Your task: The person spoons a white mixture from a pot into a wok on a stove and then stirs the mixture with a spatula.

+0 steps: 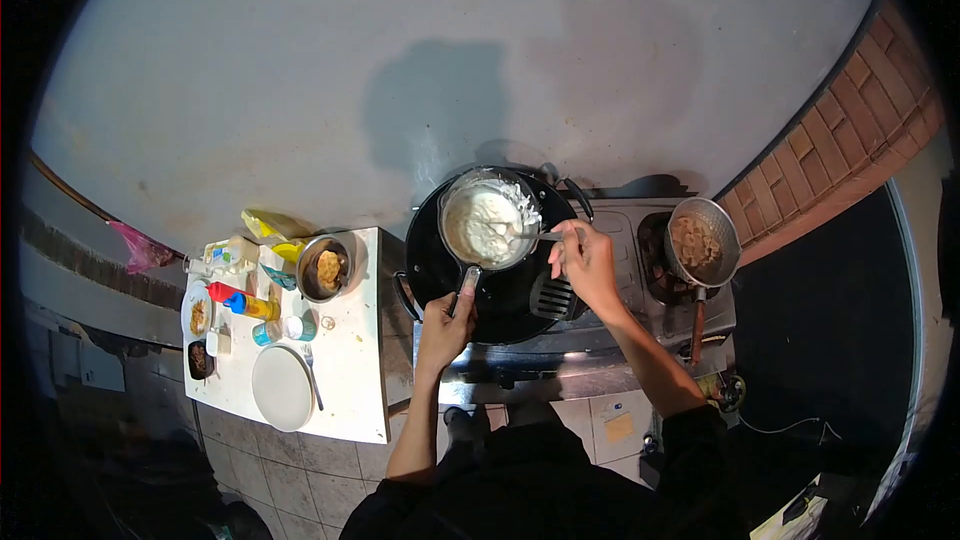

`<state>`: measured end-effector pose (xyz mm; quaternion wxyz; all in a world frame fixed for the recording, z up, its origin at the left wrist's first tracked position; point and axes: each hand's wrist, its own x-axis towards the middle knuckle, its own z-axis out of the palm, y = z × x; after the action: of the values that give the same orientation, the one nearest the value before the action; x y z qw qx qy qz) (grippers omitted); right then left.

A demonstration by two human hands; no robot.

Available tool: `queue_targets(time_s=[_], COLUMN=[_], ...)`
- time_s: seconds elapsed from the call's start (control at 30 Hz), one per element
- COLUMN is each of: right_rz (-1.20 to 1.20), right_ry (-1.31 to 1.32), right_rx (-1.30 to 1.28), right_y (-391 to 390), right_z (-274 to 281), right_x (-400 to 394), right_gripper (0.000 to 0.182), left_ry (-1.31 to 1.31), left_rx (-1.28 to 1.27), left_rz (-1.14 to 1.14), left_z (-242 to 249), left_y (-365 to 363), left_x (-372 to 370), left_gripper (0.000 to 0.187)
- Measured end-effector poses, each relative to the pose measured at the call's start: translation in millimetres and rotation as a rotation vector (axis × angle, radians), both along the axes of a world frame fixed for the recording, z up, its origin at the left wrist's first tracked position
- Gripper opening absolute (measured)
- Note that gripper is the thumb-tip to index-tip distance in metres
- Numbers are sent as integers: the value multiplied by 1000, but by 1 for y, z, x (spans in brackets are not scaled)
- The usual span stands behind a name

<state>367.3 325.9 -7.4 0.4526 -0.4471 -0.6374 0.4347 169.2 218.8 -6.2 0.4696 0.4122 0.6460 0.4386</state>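
Note:
My left hand is wrapped round the handle of a small saucepan, holding it over a large black wok. Inside the saucepan is a thick, lumpy white mixture, some of it smeared up the wall. My right hand pinches the metal handle of a spoon, whose far end sits in the white mixture. Just below that hand, a black slotted spatula lies in the wok.
On the right burner stands a pan of chopped pieces, its wooden handle toward me. A white table at left holds a metal bowl with food, squeeze bottles, jars, a white plate and a fork. Brick edging borders the right.

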Motion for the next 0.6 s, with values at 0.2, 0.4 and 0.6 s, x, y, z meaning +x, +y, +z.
queue_targets(time_s=[0.2, 0.4, 0.6], right_rz=[-59, -90, -85], right_ry=[335, 420, 413], right_rx=[-254, -254, -173], right_y=[11, 19, 31], right_z=[-13, 0, 13], right_x=[-5, -2, 9], right_gripper=[24, 25, 26], left_ry=[-19, -15, -44], left_rx=[-56, -40, -44], left_rz=[-19, 15, 21], left_z=[0, -3, -4], left_y=[2, 3, 6], left_x=[4, 1, -3], left_gripper=[52, 52, 52])
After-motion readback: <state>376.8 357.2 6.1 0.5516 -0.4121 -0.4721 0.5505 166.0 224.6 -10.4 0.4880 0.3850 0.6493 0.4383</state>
